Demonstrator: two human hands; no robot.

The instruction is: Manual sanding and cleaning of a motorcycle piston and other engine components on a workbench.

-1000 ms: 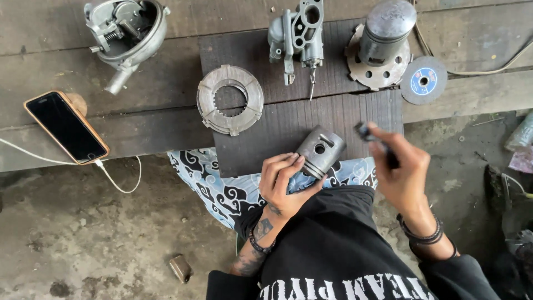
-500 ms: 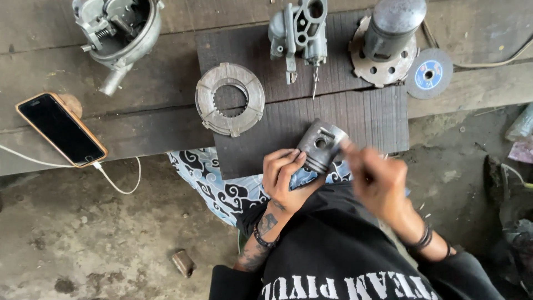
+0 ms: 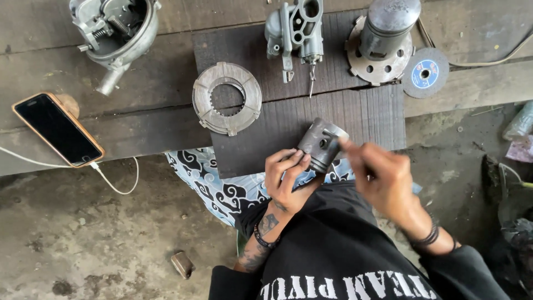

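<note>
Left hand: the left hand (image 3: 287, 180) curls around the skirt end of a grey metal piston (image 3: 322, 143), fingers wrapped over its lower edge, thumb side hidden behind the part.
Right hand: the right hand (image 3: 383, 178) is blurred; its fingers are drawn together and the fingertips meet the piston's crown edge. I cannot tell whether they pinch a small tool or only touch the metal.
Piston: held tilted above the near edge of the dark ribbed mat (image 3: 361, 114), crown up and away from the person, the wrist-pin hole facing the camera.
Clutch plate: a round toothed clutch plate (image 3: 227, 98) lies flat on the mat's left part, well apart from the hands.
Carburetor body: a grey cast carburetor body (image 3: 294, 28) stands at the mat's far edge.
Cylinder: a dark cylinder (image 3: 383, 33) sits upright on a round perforated flange, right of the carburetor body.
Cutting disc: a thin grey cutting disc (image 3: 425, 72) with a blue centre label lies flat, just beside the flange (its edge seems to touch the mat).
Engine housing: an open cast housing (image 3: 116, 30) rests at far left on the wooden planks (image 3: 111, 119).
Phone: a smartphone (image 3: 58, 129) with a dark screen lies on the planks, a white cable (image 3: 116, 178) plugged into its near end.
Cloth: a blue-and-white patterned cloth (image 3: 216, 186) hangs below the mat, under the left hand.
</note>
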